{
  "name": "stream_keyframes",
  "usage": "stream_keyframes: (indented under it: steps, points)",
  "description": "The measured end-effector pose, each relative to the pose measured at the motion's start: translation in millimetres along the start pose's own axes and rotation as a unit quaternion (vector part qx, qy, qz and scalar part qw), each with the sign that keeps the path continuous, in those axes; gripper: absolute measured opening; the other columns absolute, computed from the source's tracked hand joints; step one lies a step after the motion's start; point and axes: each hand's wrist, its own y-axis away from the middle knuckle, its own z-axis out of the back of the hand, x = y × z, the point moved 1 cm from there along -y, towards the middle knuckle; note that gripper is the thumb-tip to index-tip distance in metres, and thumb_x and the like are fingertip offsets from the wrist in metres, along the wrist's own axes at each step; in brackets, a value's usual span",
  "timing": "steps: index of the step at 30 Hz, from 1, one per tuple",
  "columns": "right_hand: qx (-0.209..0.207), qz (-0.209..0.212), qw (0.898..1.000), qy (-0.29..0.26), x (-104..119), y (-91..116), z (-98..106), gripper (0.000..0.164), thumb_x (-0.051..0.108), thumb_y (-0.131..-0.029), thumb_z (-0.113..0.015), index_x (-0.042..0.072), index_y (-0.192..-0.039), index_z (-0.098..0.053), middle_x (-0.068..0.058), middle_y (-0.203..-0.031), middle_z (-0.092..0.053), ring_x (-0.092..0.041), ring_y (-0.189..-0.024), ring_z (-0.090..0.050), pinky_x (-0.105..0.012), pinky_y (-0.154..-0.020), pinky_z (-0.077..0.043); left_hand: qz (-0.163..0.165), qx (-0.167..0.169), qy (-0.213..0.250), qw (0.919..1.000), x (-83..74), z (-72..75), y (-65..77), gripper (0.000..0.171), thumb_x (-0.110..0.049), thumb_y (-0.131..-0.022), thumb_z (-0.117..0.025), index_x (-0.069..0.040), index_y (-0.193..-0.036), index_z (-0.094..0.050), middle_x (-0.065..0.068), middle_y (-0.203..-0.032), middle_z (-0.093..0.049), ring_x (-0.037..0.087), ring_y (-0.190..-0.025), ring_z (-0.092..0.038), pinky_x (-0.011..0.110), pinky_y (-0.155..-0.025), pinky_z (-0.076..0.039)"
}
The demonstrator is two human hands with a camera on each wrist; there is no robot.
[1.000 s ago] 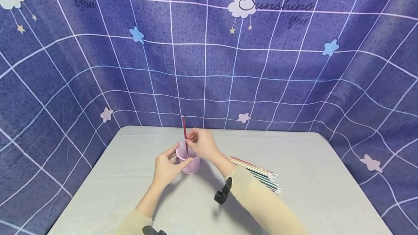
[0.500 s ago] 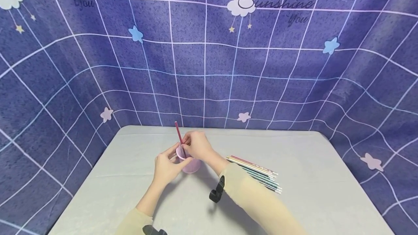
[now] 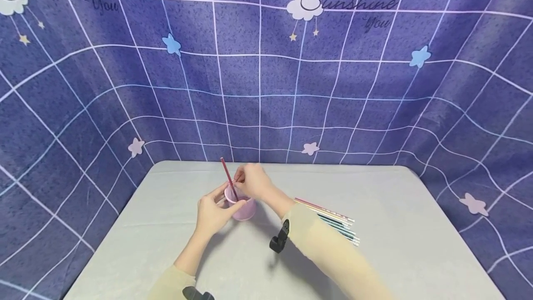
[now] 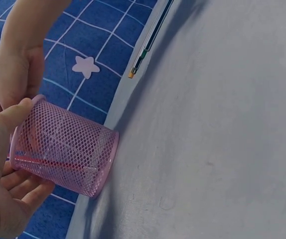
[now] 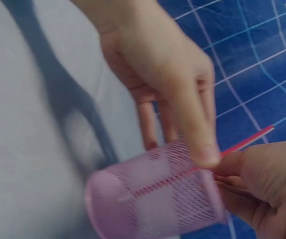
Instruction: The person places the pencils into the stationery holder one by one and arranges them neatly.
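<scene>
A pink mesh pencil cup point(image 3: 243, 209) stands upright on the table, and my left hand point(image 3: 212, 212) holds it near the rim, thumb on the near side and fingers on the far side. Inside it a red pencil point(image 3: 226, 175) leans to the left, its upper end well above the rim. Seen through the mesh in the left wrist view, the red pencil point(image 4: 53, 162) reaches far down into the cup. My right hand point(image 3: 256, 184) is over the far right of the rim, fingers loosely bent, with a small gap from the pencil in the head view.
Several pencils point(image 3: 335, 221), red, yellow and dark green, lie side by side on the pale tabletop point(image 3: 395, 221) right of the cup, partly hidden by the right sleeve. A blue patterned curtain point(image 3: 266, 82) surrounds the table's back and sides.
The red pencil has tipped from nearly upright to leaning left in the cup. My right fingers, earlier pinching it, have come slightly away to the right. The left hand stays.
</scene>
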Motion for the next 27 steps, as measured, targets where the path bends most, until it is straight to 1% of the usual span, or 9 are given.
stream_keyframes:
  steps: [3, 7, 13, 17, 20, 24, 27]
  points:
    - [-0.017, 0.014, 1.0, 0.0, -0.7, -1.0, 17.4, 0.006, 0.007, -0.09, -0.083, 0.007, -0.091, -0.077, -0.006, -0.089, -0.083, -0.016, -0.08, -0.08, -0.014, -0.072, -0.065, 0.007, -0.004, -0.001, 1.0, -0.4, 0.8, -0.5, 0.079, -0.02, -0.076, -0.099, 0.009, -0.141, -0.063, 0.029, -0.139, -0.067, 0.045, -0.117, -0.073, 0.041, -0.092, -0.068]
    - [-0.043, 0.03, 0.999, 0.002, -1.0, 3.0, 44.5, 0.006, 0.006, -0.09, -0.083, 0.006, -0.093, -0.078, -0.006, -0.089, -0.083, -0.016, -0.079, -0.08, -0.017, -0.073, -0.066, 0.012, -0.01, 0.003, 0.9999, -1.0, 1.2, -1.2, 0.078, -0.019, -0.075, -0.099, 0.008, -0.14, -0.064, 0.028, -0.138, -0.068, 0.045, -0.116, -0.074, 0.041, -0.092, -0.068]
    - [-0.049, 0.036, 0.998, 0.007, -6.1, 20.8, 86.0, 0.007, 0.008, -0.092, -0.081, 0.004, -0.097, -0.077, -0.008, -0.091, -0.083, -0.018, -0.08, -0.08, -0.02, -0.073, -0.068, 0.015, -0.011, 0.009, 0.9998, -1.9, 0.6, -1.4, 0.078, -0.017, -0.075, -0.099, 0.009, -0.139, -0.064, 0.029, -0.137, -0.068, 0.045, -0.117, -0.073, 0.04, -0.092, -0.068]
    - [-0.054, 0.032, 0.998, 0.012, -17.7, 38.8, 107.5, 0.008, 0.008, -0.092, -0.08, 0.005, -0.098, -0.077, -0.008, -0.091, -0.083, -0.018, -0.08, -0.079, -0.024, -0.074, -0.069, 0.017, -0.01, 0.016, 0.9997, -1.9, 0.0, -1.7, 0.078, -0.015, -0.074, -0.099, 0.01, -0.139, -0.063, 0.029, -0.137, -0.068, 0.046, -0.118, -0.072, 0.039, -0.093, -0.068]
    - [-0.065, 0.036, 0.997, 0.019, -28.9, 56.0, 119.6, 0.007, 0.007, -0.091, -0.08, 0.005, -0.097, -0.077, -0.008, -0.089, -0.082, -0.018, -0.078, -0.079, -0.027, -0.073, -0.069, 0.025, -0.008, 0.025, 0.9993, -3.9, 0.0, -1.3, 0.078, -0.013, -0.074, -0.099, 0.01, -0.139, -0.063, 0.03, -0.137, -0.068, 0.046, -0.118, -0.072, 0.04, -0.093, -0.068]
    - [-0.078, 0.036, 0.996, 0.025, -46.4, 83.1, 129.7, 0.008, 0.005, -0.09, -0.081, 0.005, -0.096, -0.076, -0.007, -0.087, -0.081, -0.018, -0.075, -0.078, -0.029, -0.072, -0.07, 0.033, -0.005, 0.026, 0.9991, -4.3, -1.7, 0.1, 0.079, -0.013, -0.074, -0.099, 0.01, -0.14, -0.063, 0.03, -0.137, -0.067, 0.045, -0.119, -0.072, 0.041, -0.093, -0.068]
    - [-0.076, 0.02, 0.997, 0.02, -60.1, 104.3, 132.3, 0.008, 0.004, -0.09, -0.08, 0.004, -0.098, -0.076, -0.008, -0.088, -0.081, -0.018, -0.076, -0.079, -0.029, -0.073, -0.071, 0.03, -0.005, 0.021, 0.9993, -2.9, -3.0, 0.4, 0.08, -0.014, -0.074, -0.099, 0.01, -0.14, -0.063, 0.031, -0.137, -0.067, 0.045, -0.119, -0.072, 0.041, -0.093, -0.068]
